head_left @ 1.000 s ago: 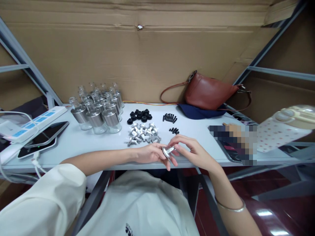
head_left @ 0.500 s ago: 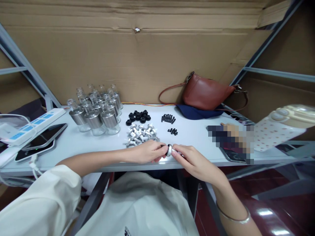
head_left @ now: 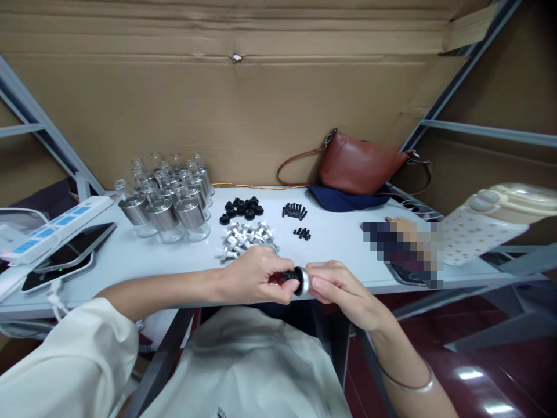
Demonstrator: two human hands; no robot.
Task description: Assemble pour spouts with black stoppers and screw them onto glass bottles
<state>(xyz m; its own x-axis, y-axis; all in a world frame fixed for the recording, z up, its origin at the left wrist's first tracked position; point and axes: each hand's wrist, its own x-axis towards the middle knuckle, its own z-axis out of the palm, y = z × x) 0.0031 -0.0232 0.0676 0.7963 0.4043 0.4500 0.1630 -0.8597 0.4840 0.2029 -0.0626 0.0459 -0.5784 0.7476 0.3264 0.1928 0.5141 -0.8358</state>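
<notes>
Just over the table's front edge, my left hand [head_left: 263,276] is closed with thumb and fingers around a black ribbed stopper [head_left: 290,275]. My right hand [head_left: 343,288] pinches a silver metal pourer top [head_left: 304,281], whose round rim faces left against the stopper. The two parts touch, though how far one sits inside the other is hidden by my fingers. Beyond my left hand lies a pile of silver pourer tops [head_left: 246,235]. Behind that pile is a cluster of black stoppers [head_left: 241,209].
Glass bottles with metal sleeves [head_left: 164,216] stand at the left rear. Small black tubes [head_left: 294,211] and tiny black caps [head_left: 301,233] lie mid-table. A power strip [head_left: 61,226] is at left. A brown bag [head_left: 361,165], a phone [head_left: 407,274] and a spotted bottle [head_left: 481,226] are at right.
The joined stopper and pourer top have turned, showing more of the black ribbed side. My left thumb and index finger have spread further around the stopper, and both hands sit slightly lower.
</notes>
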